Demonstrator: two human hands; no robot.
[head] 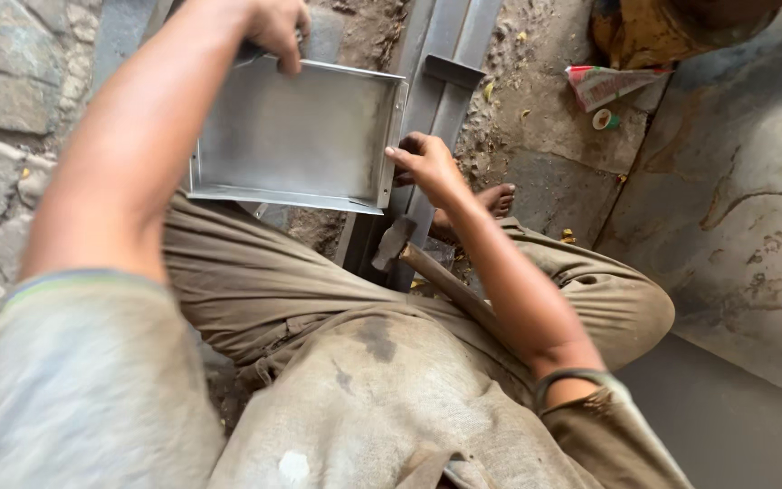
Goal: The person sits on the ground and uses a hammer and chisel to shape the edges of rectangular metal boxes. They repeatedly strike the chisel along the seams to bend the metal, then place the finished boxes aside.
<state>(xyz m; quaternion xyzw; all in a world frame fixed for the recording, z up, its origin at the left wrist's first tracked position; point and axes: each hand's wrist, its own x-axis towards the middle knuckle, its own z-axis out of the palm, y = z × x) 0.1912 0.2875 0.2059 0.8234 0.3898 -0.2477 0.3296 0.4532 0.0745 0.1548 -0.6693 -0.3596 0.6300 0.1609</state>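
The left hand [275,27] grips the far rim of a shallow sheet-metal tray [296,136], tilted above the person's lap. The right hand [423,163], fingers curled, pinches the tray's right edge. A wooden-handled hammer [409,254] rests across the thigh, over a steel rail [445,81].

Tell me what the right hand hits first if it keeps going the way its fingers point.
Probably the right side wall of the metal tray. The right hand points left with its fingertips at or almost on that wall; contact is unclear.
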